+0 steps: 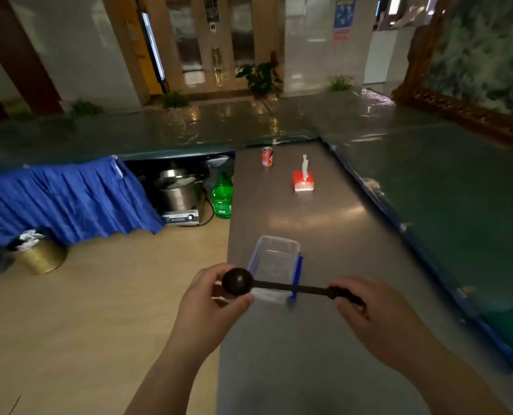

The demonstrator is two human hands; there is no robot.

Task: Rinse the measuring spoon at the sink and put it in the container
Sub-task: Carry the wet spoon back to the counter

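I hold a dark measuring spoon (279, 285) level in front of me, above the near end of a clear plastic container (274, 259) with blue clips. My left hand (210, 307) pinches the round bowl of the spoon between thumb and fingers. My right hand (378, 316) grips the end of its handle. The container stands open on the steel counter (324, 339), with nothing visible inside it. No sink is in view.
Farther along the counter stand a red tissue box (303, 181) and a red drink can (267, 156). Left of the counter, on the floor, are a green bottle (222, 196), a steel pot on a cooker (178, 193) and a gold bin (39, 253).
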